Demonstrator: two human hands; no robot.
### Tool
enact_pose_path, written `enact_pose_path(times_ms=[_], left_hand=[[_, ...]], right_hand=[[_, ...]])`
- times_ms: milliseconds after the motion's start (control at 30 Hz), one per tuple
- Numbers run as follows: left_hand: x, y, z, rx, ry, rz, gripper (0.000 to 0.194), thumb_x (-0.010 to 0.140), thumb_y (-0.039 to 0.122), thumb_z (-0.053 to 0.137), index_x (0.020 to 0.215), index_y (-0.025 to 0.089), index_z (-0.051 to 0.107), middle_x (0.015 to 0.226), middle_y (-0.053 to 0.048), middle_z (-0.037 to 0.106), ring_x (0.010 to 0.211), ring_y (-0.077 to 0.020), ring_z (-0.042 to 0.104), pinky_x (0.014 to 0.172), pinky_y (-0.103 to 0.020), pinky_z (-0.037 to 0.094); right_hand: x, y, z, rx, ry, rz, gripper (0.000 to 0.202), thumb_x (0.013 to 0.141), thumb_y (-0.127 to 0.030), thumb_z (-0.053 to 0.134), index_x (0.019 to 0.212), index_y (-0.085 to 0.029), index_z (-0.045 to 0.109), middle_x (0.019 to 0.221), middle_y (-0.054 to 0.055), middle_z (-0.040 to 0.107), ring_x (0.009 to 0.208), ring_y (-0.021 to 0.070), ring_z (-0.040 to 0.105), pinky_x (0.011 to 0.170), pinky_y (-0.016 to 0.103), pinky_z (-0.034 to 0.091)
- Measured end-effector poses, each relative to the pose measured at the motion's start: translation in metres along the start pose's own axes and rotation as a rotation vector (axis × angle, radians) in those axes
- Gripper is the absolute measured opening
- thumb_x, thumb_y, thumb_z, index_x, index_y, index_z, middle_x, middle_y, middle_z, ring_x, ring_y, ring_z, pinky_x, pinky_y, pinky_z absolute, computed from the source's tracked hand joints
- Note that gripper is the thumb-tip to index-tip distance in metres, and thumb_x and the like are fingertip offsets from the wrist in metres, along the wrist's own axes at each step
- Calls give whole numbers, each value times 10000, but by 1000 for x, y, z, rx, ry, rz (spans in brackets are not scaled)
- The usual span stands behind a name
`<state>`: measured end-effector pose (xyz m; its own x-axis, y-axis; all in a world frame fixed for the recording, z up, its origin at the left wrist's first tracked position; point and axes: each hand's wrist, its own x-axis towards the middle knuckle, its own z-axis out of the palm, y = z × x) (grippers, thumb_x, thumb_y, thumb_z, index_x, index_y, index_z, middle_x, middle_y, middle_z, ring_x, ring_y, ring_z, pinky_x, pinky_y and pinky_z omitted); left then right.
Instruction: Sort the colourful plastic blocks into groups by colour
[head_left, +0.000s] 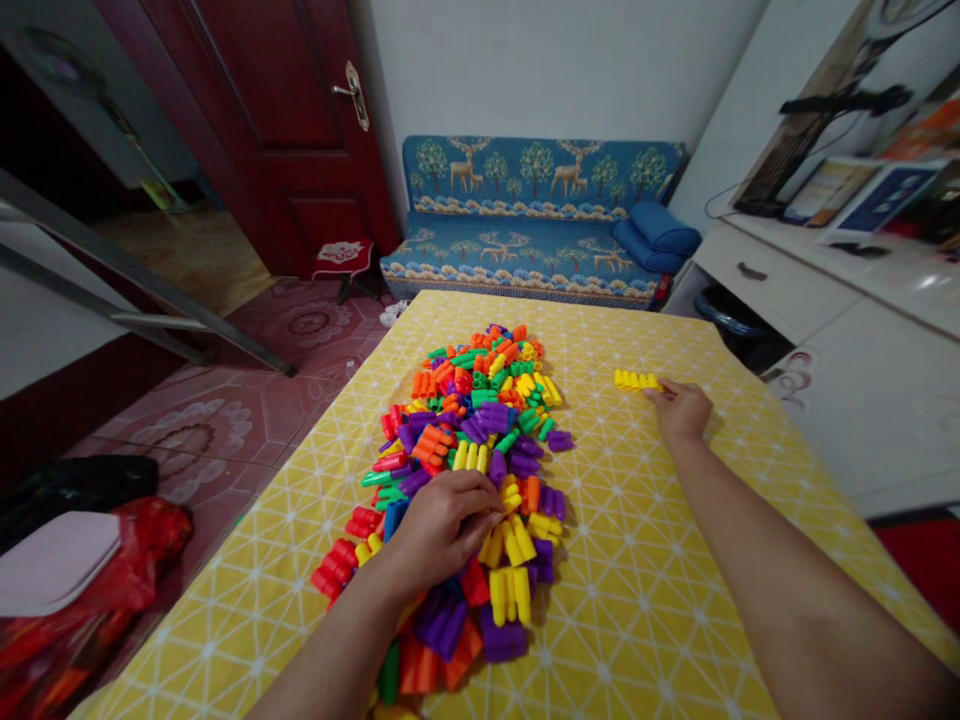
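A long heap of plastic bullet-shaped building blocks [495, 417] in red, orange, yellow, green, blue and purple runs down the table. My left hand [452, 520] rests over the near half of this heap, its fingers curled and pressed together. Yellow blocks [517, 540] lie right by its fingertips; what the fingers pinch is hidden. Out to the right of the heap, my right hand [684, 408] is closed on the end of a row of yellow building blocks [634, 380], at or just above the tablecloth.
A yellow patterned cloth [622, 600] covers the table. Beyond it stands a blue sofa [525, 240], with a red stool [343, 258] by the door. A white cabinet [840, 370] is on the right. Bags [150, 560] and a metal ladder-like frame [172, 295] are on the left.
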<state>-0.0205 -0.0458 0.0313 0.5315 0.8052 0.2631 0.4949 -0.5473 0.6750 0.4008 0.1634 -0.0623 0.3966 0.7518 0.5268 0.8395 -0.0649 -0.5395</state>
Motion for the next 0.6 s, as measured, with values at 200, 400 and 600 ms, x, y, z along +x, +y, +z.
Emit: enact_pose_path(times_ms=[200,400,600], left_hand=[[1,2,-1,4,-1,-10,196,898,161,525,977,184,703,991,-64,681,920,-169,630,823,-260,482],[0,2,-1,-1,4,3,198,894,156,523,974,179,703,982,-68,684,910,-169,634,820,-261,487],[0,1,0,3,3,1,199,894,159,525,983,182,701,986,-67,680,916,-167,630,820,-261,485]], right_hand=[[-9,-14,-11,-80,-17,-65,346,802,-348,567,1011,-109,705,863,117,590,789,211,520,776,379,448],[-27,-49,-25,-294,-120,-360,405,881,-413,529,1237,-252,634,1419,120,411,1252,343,374,963,494,373],[-20,-43,-11,-379,-251,-447,431,935,-319,424,1341,-287,567,1535,82,286,1363,331,305,1069,487,322]])
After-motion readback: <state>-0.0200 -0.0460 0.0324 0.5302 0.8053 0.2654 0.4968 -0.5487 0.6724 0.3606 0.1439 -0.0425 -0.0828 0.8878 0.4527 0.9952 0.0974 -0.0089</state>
